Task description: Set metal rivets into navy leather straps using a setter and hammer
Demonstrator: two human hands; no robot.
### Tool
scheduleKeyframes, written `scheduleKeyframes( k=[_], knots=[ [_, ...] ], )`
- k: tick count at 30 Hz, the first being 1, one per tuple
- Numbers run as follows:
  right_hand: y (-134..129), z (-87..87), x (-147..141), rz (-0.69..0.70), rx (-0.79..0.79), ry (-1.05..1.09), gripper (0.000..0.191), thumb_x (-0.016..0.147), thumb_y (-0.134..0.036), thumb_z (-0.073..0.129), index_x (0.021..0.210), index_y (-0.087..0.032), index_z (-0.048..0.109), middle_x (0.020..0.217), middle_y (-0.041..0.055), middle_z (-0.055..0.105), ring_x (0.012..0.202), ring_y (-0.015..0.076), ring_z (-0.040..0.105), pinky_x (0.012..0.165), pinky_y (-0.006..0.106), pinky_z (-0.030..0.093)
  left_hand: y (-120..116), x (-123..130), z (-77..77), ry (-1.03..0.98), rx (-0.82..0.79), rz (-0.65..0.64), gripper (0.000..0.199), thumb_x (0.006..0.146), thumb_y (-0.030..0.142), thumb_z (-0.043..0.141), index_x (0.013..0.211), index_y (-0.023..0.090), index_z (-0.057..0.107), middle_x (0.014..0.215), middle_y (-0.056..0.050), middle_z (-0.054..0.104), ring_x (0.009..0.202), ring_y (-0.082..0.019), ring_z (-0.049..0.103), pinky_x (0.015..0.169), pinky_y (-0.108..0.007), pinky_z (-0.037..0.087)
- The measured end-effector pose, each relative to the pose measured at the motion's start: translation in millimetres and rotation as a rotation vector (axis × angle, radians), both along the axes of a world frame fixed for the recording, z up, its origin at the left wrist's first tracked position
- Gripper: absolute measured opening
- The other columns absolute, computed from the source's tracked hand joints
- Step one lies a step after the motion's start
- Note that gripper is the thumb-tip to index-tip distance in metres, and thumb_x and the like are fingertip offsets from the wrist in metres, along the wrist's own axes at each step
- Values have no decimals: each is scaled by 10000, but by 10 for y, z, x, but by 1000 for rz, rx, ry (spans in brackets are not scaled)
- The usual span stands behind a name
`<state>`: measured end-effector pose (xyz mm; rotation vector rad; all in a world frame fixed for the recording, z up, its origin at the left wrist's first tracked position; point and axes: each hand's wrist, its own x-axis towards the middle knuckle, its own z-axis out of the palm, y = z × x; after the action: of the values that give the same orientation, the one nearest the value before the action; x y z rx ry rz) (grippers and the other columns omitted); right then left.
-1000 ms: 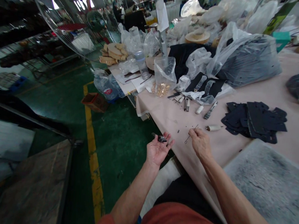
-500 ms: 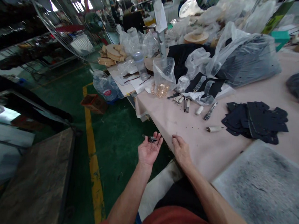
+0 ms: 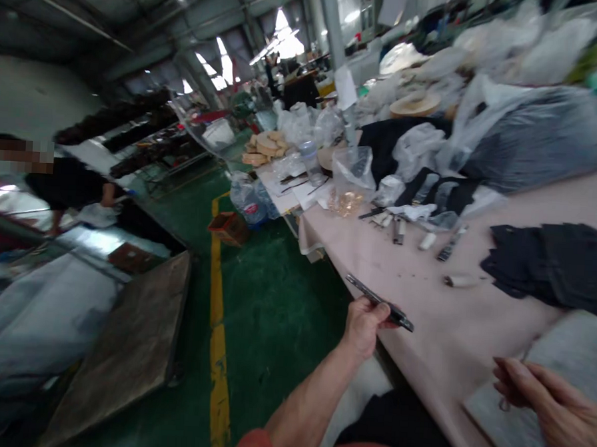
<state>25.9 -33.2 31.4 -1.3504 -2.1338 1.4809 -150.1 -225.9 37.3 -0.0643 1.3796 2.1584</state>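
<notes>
My left hand [image 3: 364, 326] is closed on a slim black tool [image 3: 377, 301] with a shiny edge, held slantwise over the table's front edge. Its exact kind does not show. At the lower right my right hand [image 3: 552, 403] has its fingers curled together above the grey slab [image 3: 567, 351]. A thin loop or thread seems to hang from these fingers; what they grip is too blurred to make out. Beyond the slab lies a pile of dark flat cut pieces [image 3: 551, 263]. A pale cylindrical piece [image 3: 459, 280] rests between that pile and my left hand.
Along the table [image 3: 376, 261] are small metal and white parts, a clear bag of gold-coloured pieces [image 3: 351, 179] and a large bag of dark material [image 3: 537, 142]. Left are a flat cart [image 3: 133, 328], a cardboard box [image 3: 229, 228] and another person [image 3: 65, 184] at work.
My left hand has turned over and closed on the black tool that lay on its open palm. My right hand has moved right, from the table edge to above the slab. The view has shifted left.
</notes>
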Motion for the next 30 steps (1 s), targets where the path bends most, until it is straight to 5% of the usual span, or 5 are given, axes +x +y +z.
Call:
scheduleKeyframes(
  k=[5, 8, 13, 22, 30],
  knots=[
    [172, 124, 975, -345, -6, 31, 410, 716, -617, 612, 733, -217, 698, 626, 58, 673, 575, 240, 633, 545, 350, 495, 447, 226, 60, 14, -63, -204, 354, 622, 344, 873, 836, 122, 699, 800, -71, 744, 719, -200, 705, 679, -318, 584],
    [315, 24, 1516, -445, 164, -60, 380, 828, -520, 499, 696, -200, 657, 581, 22, 628, 520, 192, 576, 486, 292, 407, 828, 294, 4, 31, -93, -340, 416, 575, 365, 897, 851, 128, 694, 793, -59, 751, 715, -203, 710, 680, -321, 591],
    [448, -192, 2207, -520, 358, -465, 345, 893, -370, 442, 657, -192, 619, 669, 51, 660, 677, 186, 615, 613, 280, 373, 1430, 589, -41, 111, -105, -534, 433, 562, 382, 896, 855, 135, 694, 823, -58, 754, 751, -209, 713, 694, -324, 594],
    [389, -274, 2159, -378, 473, -813, 200, 934, -258, 479, 962, -141, 639, 980, 142, 666, 857, 235, 648, 683, 303, 397, 2073, 1016, -273, 326, -158, -654, 375, 648, 382, 828, 896, 132, 700, 829, -59, 740, 757, -199, 702, 719, -312, 585],
    [1085, -16, 2011, -413, 602, -799, 191, 876, -297, 579, 1000, -155, 611, 1054, 144, 612, 1028, 277, 566, 812, 343, 402, 2140, 1050, -455, 613, -221, -725, 266, 716, 326, 775, 904, 145, 727, 829, -71, 752, 778, -211, 704, 743, -294, 579]
  ],
)
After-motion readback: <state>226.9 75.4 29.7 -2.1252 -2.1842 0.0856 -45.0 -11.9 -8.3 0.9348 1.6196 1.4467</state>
